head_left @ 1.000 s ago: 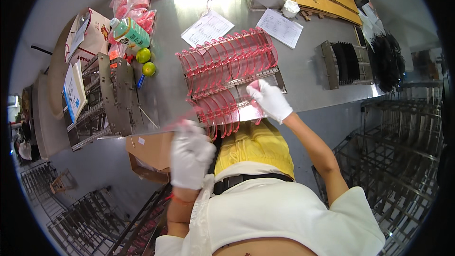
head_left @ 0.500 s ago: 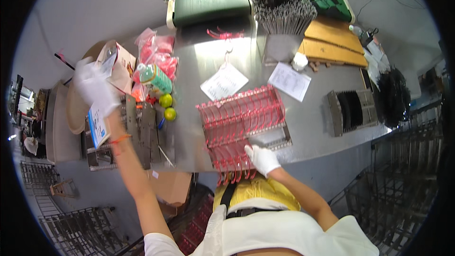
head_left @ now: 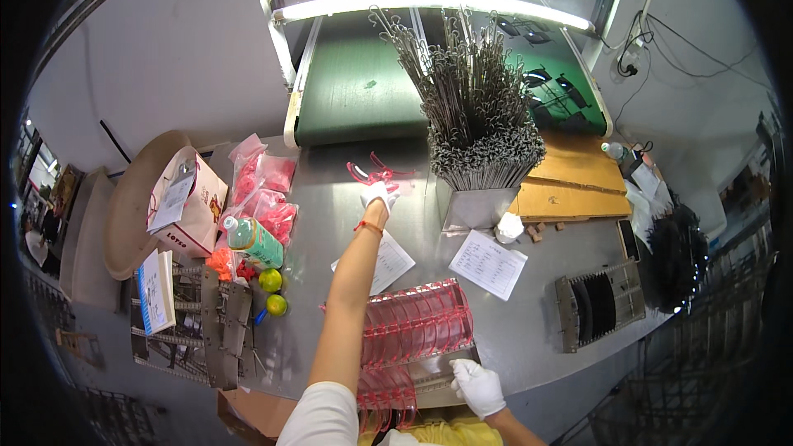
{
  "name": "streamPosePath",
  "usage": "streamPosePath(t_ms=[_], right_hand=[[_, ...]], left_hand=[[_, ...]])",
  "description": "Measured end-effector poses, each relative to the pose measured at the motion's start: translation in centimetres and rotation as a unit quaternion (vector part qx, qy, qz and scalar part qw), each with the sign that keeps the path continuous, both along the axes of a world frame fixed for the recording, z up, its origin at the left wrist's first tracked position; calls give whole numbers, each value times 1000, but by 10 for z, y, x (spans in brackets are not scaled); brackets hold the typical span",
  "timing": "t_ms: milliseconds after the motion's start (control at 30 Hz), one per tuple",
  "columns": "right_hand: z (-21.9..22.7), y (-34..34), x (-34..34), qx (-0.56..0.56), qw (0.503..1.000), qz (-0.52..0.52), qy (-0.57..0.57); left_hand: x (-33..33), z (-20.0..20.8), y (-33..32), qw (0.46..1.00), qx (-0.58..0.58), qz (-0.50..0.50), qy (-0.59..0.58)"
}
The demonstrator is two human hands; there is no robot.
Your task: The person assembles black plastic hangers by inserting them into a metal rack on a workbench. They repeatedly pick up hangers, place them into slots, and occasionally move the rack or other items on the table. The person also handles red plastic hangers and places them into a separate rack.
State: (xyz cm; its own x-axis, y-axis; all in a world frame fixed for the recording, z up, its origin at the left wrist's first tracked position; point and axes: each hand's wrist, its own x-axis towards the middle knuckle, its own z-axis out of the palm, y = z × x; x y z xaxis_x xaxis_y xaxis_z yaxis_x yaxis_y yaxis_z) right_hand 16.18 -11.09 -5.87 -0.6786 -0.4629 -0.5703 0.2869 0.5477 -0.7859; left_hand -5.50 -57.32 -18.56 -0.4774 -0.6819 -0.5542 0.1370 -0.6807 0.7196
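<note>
My gloved left hand (head_left: 380, 196) is stretched far across the table, its fingers closing on thin pink curved pieces (head_left: 373, 172) near the conveyor; the fingertips are partly hidden. Close to the table's near edge, my gloved right hand (head_left: 477, 388) has its fingers curled together, and what is in them, if anything, cannot be made out. Just left of it lies a metal rack holding rows of pink curved strips (head_left: 421, 326). My left forearm covers part of that rack and of a white paper sheet (head_left: 392, 266).
Behind stand a green conveyor (head_left: 363, 87) and a metal bin of hooked wires (head_left: 483, 206). To the left are pink-filled bags (head_left: 268, 190), a bottle (head_left: 254, 241), green fruits (head_left: 271, 281) and metal racks (head_left: 190, 314). A rack of black pieces (head_left: 599, 306) lies right.
My left hand has moved from the bag and booklet at the left to the pink pieces near the conveyor. My right hand has come off the rack's strips slightly. The view has tilted up.
</note>
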Motion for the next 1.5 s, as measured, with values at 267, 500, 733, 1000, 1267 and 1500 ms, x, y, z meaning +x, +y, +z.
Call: streamPosePath(t_ms=[267,500,733,1000,1267,1500], right_hand=[[53,-51,-60,-172,984,-20,40],[197,-116,-74,-453,872,71,175],[301,-77,-8,-402,885,114,204],[296,-30,19,-410,877,-2,248],[276,-2,6,-475,805,-54,352],[344,-20,-26,-538,622,-94,562]], left_hand=[[221,216,93,886,-460,-57,-11],[371,373,190,869,-488,-86,18],[418,401,232,887,-435,-124,90],[420,416,254,775,-593,-213,37],[402,435,269,720,-632,-282,57],[387,480,224,660,-732,21,170]])
